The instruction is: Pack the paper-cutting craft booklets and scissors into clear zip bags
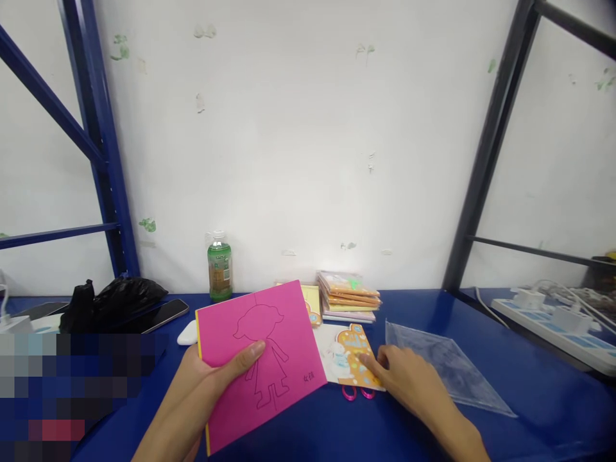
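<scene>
My left hand [226, 375] is closed on a pink sheet of paper [289, 327], thumb on its face and fingers behind. A line drawing of a girl with a few handwritten characters is on the sheet, and a yellow edge shows along its left side. My right hand [409, 375], fingers curled, grips the right side of an orange and white card [349, 353] on the table. Pink scissors handles [357, 393] stick out from under the card. Just right of my right hand lies a clear plastic sleeve [450, 366].
Behind the card sits a stack of packaged paper packs [349, 295], beside a yellow pack [312, 303]. A green bottle [220, 266] stands near the wall. At left are a black plastic bag [115, 301], a phone [166, 314] and a white case [187, 333]. Power strips [553, 327] lie at right.
</scene>
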The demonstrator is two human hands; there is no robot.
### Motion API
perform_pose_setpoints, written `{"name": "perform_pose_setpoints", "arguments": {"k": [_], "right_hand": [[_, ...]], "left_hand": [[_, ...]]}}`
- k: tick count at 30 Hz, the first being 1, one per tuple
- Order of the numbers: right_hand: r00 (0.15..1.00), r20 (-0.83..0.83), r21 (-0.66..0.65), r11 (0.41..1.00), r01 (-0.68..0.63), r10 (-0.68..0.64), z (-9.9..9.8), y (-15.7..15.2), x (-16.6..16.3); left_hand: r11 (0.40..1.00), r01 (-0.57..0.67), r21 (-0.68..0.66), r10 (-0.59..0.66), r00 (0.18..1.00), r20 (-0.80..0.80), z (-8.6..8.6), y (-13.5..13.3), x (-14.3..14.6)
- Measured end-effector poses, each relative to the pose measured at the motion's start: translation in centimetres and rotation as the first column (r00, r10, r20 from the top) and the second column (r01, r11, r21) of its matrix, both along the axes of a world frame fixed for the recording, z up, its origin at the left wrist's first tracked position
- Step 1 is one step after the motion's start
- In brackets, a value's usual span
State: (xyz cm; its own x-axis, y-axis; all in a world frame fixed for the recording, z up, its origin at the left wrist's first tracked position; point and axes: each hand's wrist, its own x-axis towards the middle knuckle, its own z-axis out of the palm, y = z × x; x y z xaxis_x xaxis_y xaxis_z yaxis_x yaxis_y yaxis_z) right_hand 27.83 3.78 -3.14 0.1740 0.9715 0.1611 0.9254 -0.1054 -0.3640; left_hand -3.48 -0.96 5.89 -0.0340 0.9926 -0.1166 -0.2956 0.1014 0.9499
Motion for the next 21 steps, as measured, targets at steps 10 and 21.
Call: {"name": "perform_pose_setpoints", "arguments": {"k": [10,21], "right_hand": [[0.966,-0.21,0.09,0.986,-0.137,0.153,1.2,0.2,2.0],[0.47,-0.795,0.349,0.923,-0.164,0.385,4.7,-2.7,1.6]], "left_hand": [[1.0,-0.017,-0.022,0.016,0.999,-0.041,-0.1,0.3,-0.1],[0.972,0.215,-0.093,-0.2,0.969,0.142,-1.7,0.4,0.8]]}}
